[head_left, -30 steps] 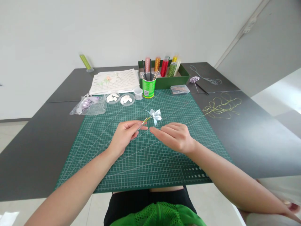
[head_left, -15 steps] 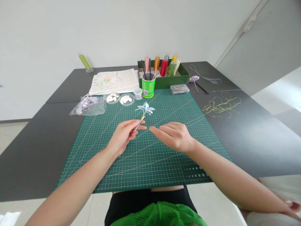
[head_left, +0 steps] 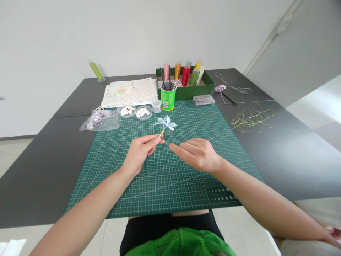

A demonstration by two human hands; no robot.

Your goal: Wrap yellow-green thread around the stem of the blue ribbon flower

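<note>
A pale blue artificial flower (head_left: 166, 123) with pointed petals stands upright over the middle of the green cutting mat (head_left: 165, 192). My left hand (head_left: 142, 151) pinches its stem just below the blossom, where a short yellow-green wrapping shows. To the right, level with the stem, my right hand (head_left: 194, 153) is closed, its fingers curled and pressed together. A fine yellow-green thread (head_left: 247, 120) lies in loose loops on the table, and its strand runs across the mat to my right hand. The strand's end inside the fingers is hidden.
Beyond the hands stand a green cup of sticks (head_left: 168, 99), dishes of white petal pieces (head_left: 144, 112) and a clear-lidded box (head_left: 204, 100). Thread spools fill a dark green box (head_left: 189, 93) behind. Paper sheets (head_left: 109, 99) and a plastic bag (head_left: 109, 122) lie left.
My left fingers have moved up the stem and closed in nearer the blossom. The flower has turned a little and shifted slightly right. My right hand stays in place.
</note>
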